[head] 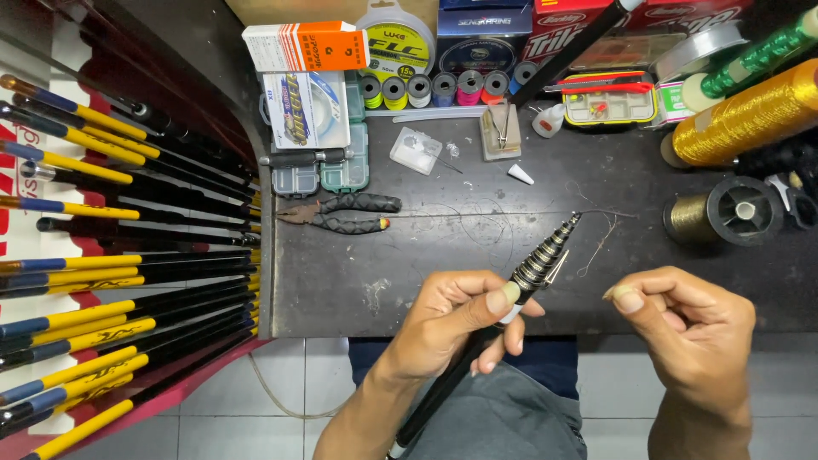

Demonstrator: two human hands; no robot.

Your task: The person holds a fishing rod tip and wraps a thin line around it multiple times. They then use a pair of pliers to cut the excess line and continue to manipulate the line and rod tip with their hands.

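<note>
Crowding the dark bench (383, 290): pliers (341, 213), thread spools (430, 88), gold spool (750, 115). Left hand (456, 319) is clenched around the black rod (511, 298) over the bench edge; right hand (690, 328), fingers pinched closed, sits just beside its tip, holding a thin thread (596, 243).

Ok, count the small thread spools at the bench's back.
7, side by side in one row: from the yellow-green spool rightward to a blue one half hidden by the black rod.

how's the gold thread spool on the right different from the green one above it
The gold thread spool looks thicker and shows more of its length; the green thread spool is slimmer and runs off the top edge. Gold is yellow metallic, green is dark glittery. Both lie tilted the same way.
</note>
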